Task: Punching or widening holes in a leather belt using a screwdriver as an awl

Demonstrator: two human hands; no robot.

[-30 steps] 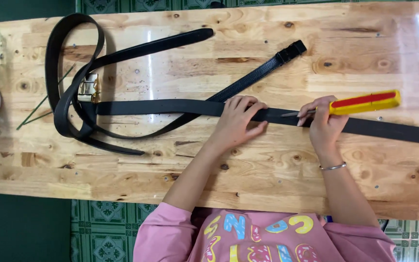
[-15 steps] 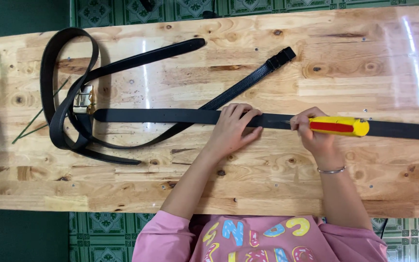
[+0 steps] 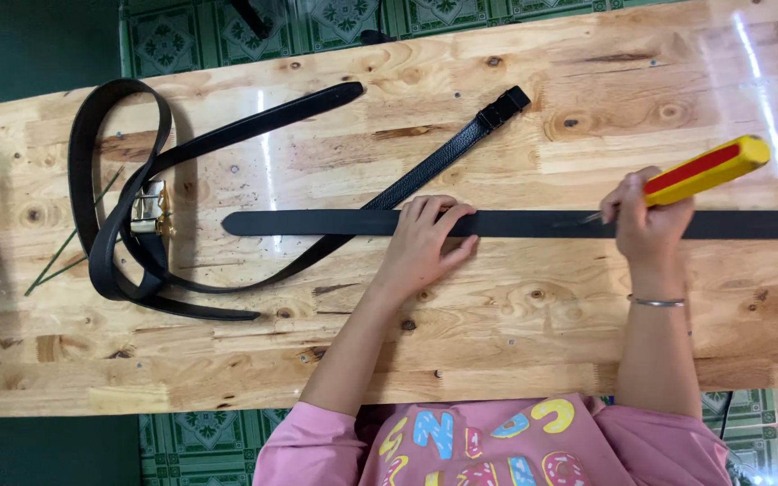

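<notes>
strap (image 3: 533,224) flat on desk (image 3: 497,342), long axis left-right | left hand (image 3: 422,243) spread flat, pressing strap mid-length | right hand (image 3: 643,223) fisted round yellow-red tool (image 3: 704,170), tip on strap just right of left hand | other belts (image 3: 182,153) far left

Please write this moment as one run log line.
left hand: pressing black belt strap flat | right hand: yellow-red screwdriver, tip on strap | wooden table
</notes>
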